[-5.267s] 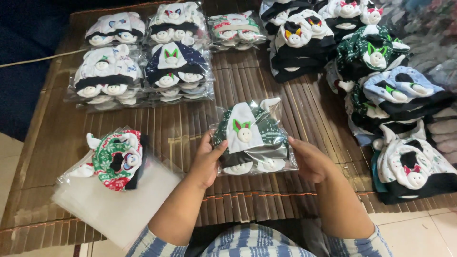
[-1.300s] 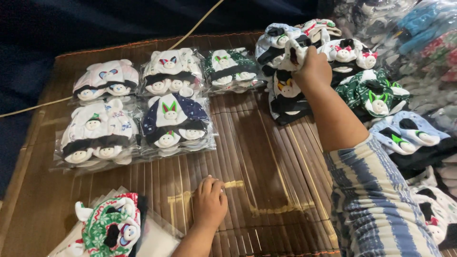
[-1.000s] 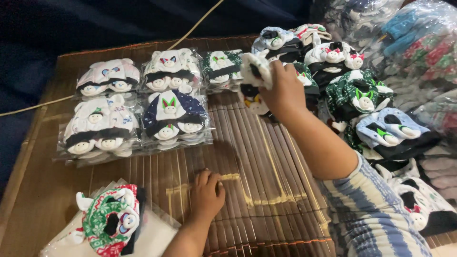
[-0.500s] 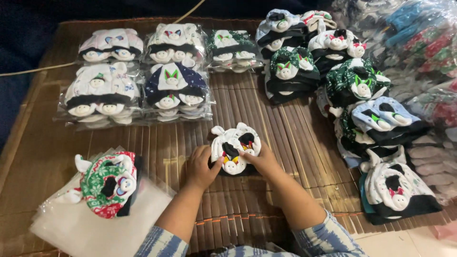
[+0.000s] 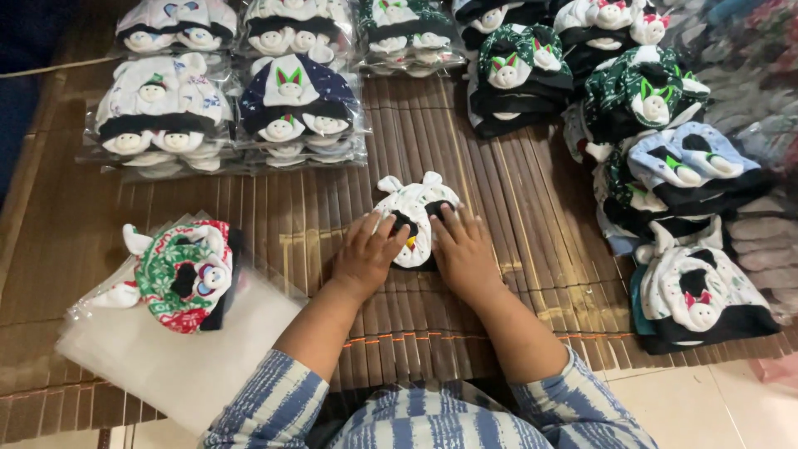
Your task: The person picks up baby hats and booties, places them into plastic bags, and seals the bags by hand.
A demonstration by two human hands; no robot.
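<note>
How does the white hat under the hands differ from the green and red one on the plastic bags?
The white hat is mostly white with black patches; the green and red hat is busily patterned. The white hat lies on the bamboo mat under the left hand and right hand; the green and red hat lies untouched on clear bags. Both have small ears.

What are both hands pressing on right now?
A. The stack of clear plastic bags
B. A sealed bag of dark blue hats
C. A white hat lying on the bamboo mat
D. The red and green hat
C: the left hand and right hand both rest on the white hat, flat on the bamboo mat.
</note>
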